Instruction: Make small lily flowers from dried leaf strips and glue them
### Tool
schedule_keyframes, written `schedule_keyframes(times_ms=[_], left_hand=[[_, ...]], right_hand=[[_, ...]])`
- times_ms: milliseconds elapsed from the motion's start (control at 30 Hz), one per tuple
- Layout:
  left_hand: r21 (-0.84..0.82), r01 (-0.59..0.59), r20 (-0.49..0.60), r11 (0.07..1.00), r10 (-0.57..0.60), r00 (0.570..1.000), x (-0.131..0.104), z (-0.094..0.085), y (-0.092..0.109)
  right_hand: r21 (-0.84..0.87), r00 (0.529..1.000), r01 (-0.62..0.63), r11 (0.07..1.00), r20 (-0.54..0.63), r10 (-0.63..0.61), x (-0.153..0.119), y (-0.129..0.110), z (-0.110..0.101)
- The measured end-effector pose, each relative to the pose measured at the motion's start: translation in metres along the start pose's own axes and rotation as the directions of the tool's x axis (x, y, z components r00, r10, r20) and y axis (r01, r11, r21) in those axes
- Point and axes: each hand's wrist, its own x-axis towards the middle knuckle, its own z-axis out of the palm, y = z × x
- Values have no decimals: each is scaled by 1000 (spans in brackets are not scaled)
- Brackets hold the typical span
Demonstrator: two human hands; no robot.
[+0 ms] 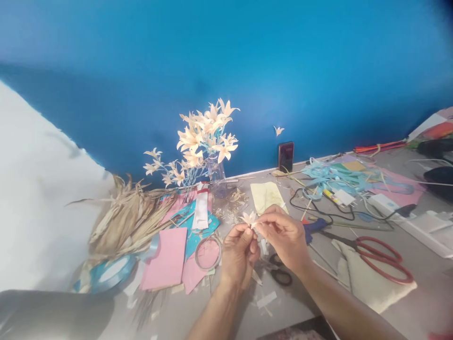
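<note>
A small pale flower (pixel 248 218) stands upright between my two hands above the table. My left hand (pixel 238 255) pinches its base between thumb and fingertips. My right hand (pixel 286 237) is closed at the flower's right side, thumb and forefinger pressed on a pale petal. Behind, a clear vase (pixel 216 177) holds a bunch of cream flowers (pixel 205 132) with light blue stems. Black-handled scissors (pixel 281 276) lie on the table just below my right hand, partly hidden by it.
Dried husks (pixel 123 217), pink sheets (pixel 165 257), a tape roll (pixel 208 253) and blue ribbon (pixel 112 273) lie left. On the right are red-handled scissors (pixel 384 257), a blue glue gun (pixel 314 227), cables and a white power strip (pixel 410 219). A phone (pixel 286 157) leans against the wall.
</note>
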Motion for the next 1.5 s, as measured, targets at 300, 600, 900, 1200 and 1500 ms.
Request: schedule_keyframes(times_ms=[300, 600, 900, 1200, 1500], left_hand=[[137, -48, -110, 989, 63, 992, -2, 5, 1], [164, -54, -117, 985, 74, 990, -5, 11, 3], [153, -56, -95, 987, 71, 993, -5, 12, 5], [150, -26, -108, 988, 43, 993, -5, 8, 6], [155, -60, -109, 986, 78, 991, -5, 6, 7]], right_hand=[[-63, 999, 33, 997, -9, -34, 1, 1, 1], [-198, 997, 78, 977, 5, -78, 1, 21, -4], [-256, 993, 116, 960, 7, -118, -1, 26, -5], [-360, 946, 306, 881, 11, -324, 1, 20, -1], [-408, 930, 351, 843, 42, -366, -4, 11, 2]])
